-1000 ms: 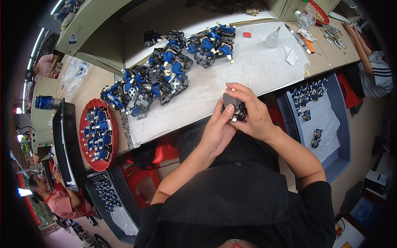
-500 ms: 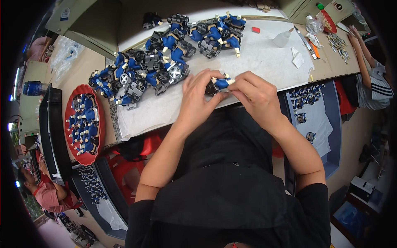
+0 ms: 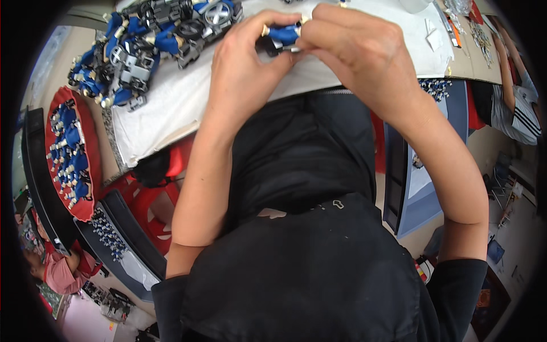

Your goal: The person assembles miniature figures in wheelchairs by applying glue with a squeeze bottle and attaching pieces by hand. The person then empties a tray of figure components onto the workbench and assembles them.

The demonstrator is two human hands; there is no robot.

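Observation:
A small toy figure (image 3: pixel 283 35) with a blue body, cream ends and a dark lower part is held between my hands, over the table's front part. My left hand (image 3: pixel 242 65) closes round its left side, thumb beneath and fingers above. On its right end my right hand (image 3: pixel 359 51) pinches with thumb and bent fingers. The fingers hide part of the figure, and whether the right fingertips hold a separate small piece cannot be made out. Left of my left hand lies a pile of blue toy figures and grey wheeled parts (image 3: pixel 134 71).
A red scalloped tray (image 3: pixel 94 165) of blue figures stands at the left. Grey-blue bins (image 3: pixel 149 280) with more figures flank me below table height. White paper (image 3: pixel 165 125) covers the tabletop, with a paper scrap (image 3: pixel 434 37) at the right. Co-workers sit at both sides.
The view has shifted closer, so the hands and pile appear higher and larger. Both hands keep hold of the toy figure, which has tilted slightly.

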